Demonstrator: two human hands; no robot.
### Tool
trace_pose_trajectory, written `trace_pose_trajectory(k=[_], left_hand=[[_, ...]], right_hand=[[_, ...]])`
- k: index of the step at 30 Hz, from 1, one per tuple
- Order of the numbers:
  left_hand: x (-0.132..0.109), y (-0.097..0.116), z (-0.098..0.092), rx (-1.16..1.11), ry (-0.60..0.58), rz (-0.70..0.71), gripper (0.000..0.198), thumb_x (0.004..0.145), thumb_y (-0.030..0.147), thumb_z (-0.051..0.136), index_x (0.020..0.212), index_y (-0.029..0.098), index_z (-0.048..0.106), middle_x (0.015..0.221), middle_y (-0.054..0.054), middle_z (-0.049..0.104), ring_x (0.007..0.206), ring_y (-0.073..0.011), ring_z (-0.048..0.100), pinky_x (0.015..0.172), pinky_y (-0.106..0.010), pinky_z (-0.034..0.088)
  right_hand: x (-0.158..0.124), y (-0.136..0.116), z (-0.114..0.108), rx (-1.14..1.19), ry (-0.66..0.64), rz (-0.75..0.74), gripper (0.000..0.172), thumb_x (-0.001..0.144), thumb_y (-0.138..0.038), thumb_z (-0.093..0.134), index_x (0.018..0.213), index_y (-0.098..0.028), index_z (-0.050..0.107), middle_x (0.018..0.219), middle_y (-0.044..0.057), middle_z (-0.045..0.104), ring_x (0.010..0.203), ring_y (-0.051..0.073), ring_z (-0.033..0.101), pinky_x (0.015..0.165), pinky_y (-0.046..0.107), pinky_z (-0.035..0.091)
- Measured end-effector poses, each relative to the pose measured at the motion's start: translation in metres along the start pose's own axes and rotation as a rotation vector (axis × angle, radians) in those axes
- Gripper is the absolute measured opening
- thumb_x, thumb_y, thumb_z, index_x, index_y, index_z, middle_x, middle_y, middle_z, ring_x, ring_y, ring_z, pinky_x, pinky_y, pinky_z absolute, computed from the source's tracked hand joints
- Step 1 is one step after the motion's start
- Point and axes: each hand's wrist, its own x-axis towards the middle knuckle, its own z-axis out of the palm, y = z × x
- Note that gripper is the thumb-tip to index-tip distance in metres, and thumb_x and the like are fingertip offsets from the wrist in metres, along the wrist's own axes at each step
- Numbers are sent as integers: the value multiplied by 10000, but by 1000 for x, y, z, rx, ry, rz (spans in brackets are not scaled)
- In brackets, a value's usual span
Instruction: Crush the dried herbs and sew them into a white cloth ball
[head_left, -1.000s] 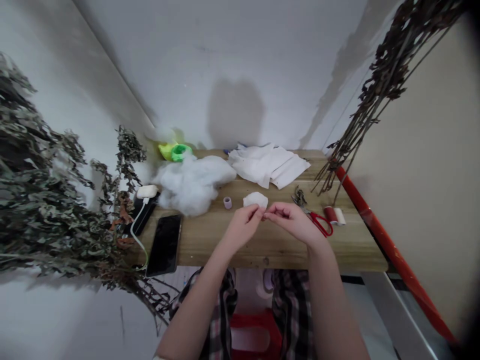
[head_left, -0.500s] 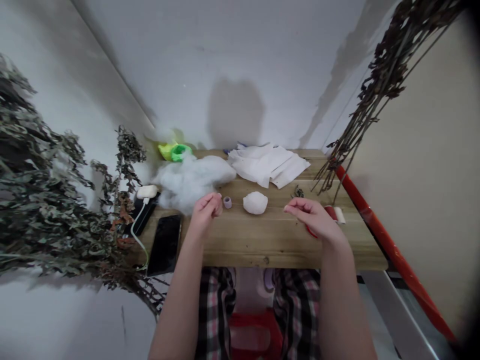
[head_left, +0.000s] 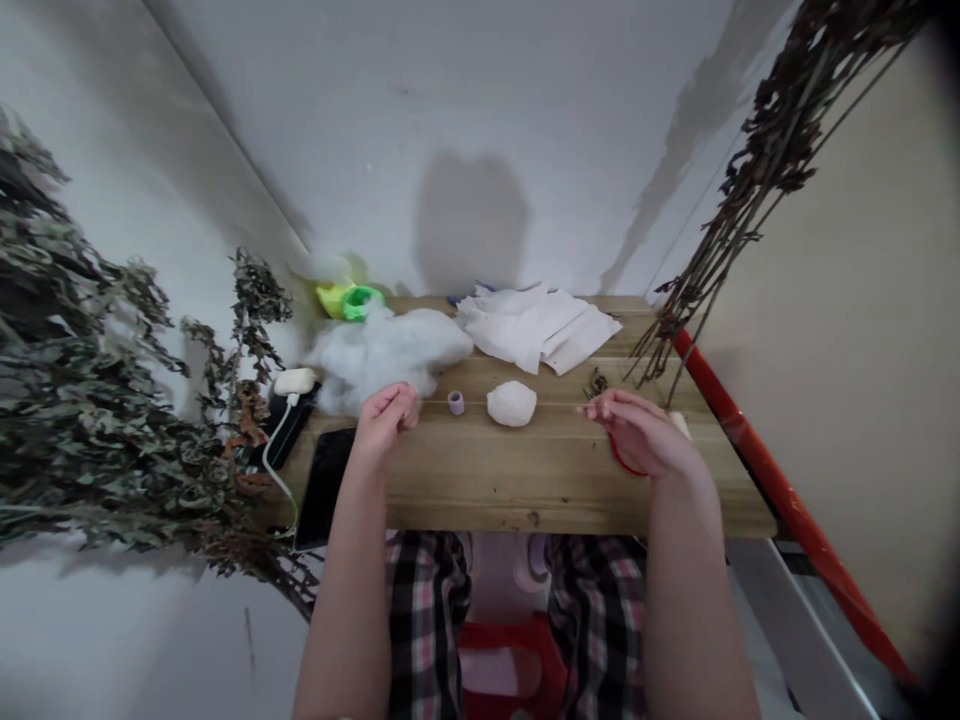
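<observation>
My left hand (head_left: 384,418) is pinched shut near the pile of white stuffing (head_left: 382,355). My right hand (head_left: 637,432) is pinched shut over the red-handled scissors (head_left: 621,458). A thin thread, barely visible, seems to run taut between the two hands above the table. A small white stuffed ball (head_left: 511,403) and a little lilac spool (head_left: 455,403) sit on the wooden table (head_left: 525,480) between my hands.
Folded white cloth (head_left: 536,328) lies at the back. A dark phone (head_left: 321,487), a white case (head_left: 294,381) with a cable and a green-yellow bag (head_left: 349,300) are at the left. Dried branches (head_left: 97,400) crowd the left; more twigs and a red rod (head_left: 772,480) stand at the right.
My hands were together in front of the white ball; they have moved apart, left hand toward the stuffing, right hand over the scissors, and spread a little farther in the last half second.
</observation>
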Motion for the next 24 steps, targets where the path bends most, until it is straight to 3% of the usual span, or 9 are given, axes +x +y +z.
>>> trace_pose_trajectory(k=[2,5,7,9,11,13,16,20,24], left_hand=[[-1,3,-9,223,7,-29,400,790,423,559,544,190,347,487,62,265,460,-73,242,478,-245,202],[-8,12,-12,715,2,-68,379,818,410,508,531,185,400,481,40,321,482,-99,313,501,-255,237],[-13,21,-2,1014,32,-54,354,828,415,493,563,181,510,507,9,439,530,-138,419,540,-270,305],[-19,32,17,1151,143,97,299,834,432,505,771,180,653,752,-59,630,727,-202,557,665,-304,406],[-22,40,44,1144,204,313,319,854,398,497,1016,182,668,1070,-118,642,1013,-257,563,863,-358,426],[-22,41,72,964,-6,405,339,904,325,421,1147,197,620,1195,-100,615,1121,-223,540,965,-350,407],[-14,31,104,715,-285,288,379,931,322,373,1244,203,550,1204,-81,626,1113,-182,559,973,-311,415],[4,11,119,583,-415,88,363,934,351,336,1070,171,619,961,-78,677,881,-180,603,801,-290,467],[19,6,114,605,-384,33,370,903,375,364,792,152,638,772,-52,650,732,-173,557,653,-262,413]], right_hand=[[-2,-1,-4,-3,-2,14,193,743,-365,677,659,-220,579,609,-14,490,675,151,536,770,325,453],[-5,-3,-3,-64,64,1,198,767,-401,656,709,-232,571,496,-62,309,483,113,365,561,286,391],[-4,-2,2,-171,46,9,219,770,-434,651,741,-226,587,500,-64,315,460,99,299,494,267,317],[-2,-1,11,-320,-6,39,249,765,-459,648,767,-212,612,559,-38,426,495,99,340,492,259,291],[3,0,22,-463,-45,43,267,766,-467,640,778,-201,634,654,-9,529,561,109,407,521,255,304],[9,1,34,-534,-120,19,280,771,-474,627,758,-194,636,668,-4,555,601,120,442,552,256,324],[20,0,46,-574,-177,-23,298,780,-480,601,744,-185,626,650,-4,569,610,132,466,575,262,346],[35,-5,52,-583,-241,-62,244,798,-412,572,745,-179,626,676,1,602,619,135,497,594,263,369],[50,-8,59,-570,-263,-41,161,766,-335,591,746,-182,636,679,-2,617,620,134,514,598,259,382]])
